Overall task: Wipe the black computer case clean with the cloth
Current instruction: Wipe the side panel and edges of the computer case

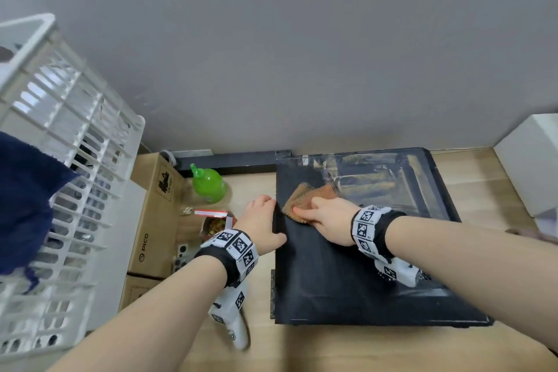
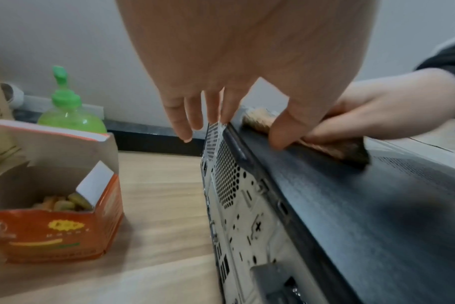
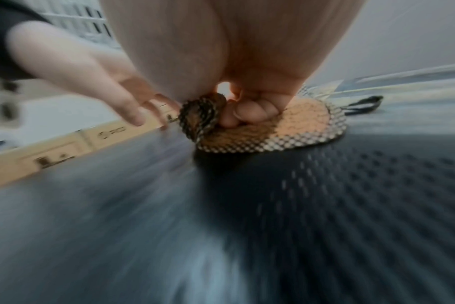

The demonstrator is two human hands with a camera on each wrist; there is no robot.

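The black computer case (image 1: 347, 281) lies flat on a wooden floor, with its glass panel at the far right. A brown cloth (image 1: 302, 199) is bunched on its top near the far left corner. My right hand (image 1: 326, 217) presses down on the cloth; in the right wrist view the fingers (image 3: 247, 113) are curled into the cloth (image 3: 299, 127), and a fold wraps up beside them. My left hand (image 1: 262, 220) rests on the case's left edge. Its thumb (image 2: 281, 139) lies on top and its straight fingers (image 2: 185, 123) hang down beside the perforated rear panel (image 2: 234, 185).
A green bottle (image 1: 208, 184) and an open orange snack box (image 1: 216, 223) stand on the floor left of the case. Cardboard boxes (image 1: 154, 214) and a white slatted crate (image 1: 60, 160) with a dark blue cloth (image 1: 24, 199) are further left. A white box (image 1: 531, 160) stands at the right.
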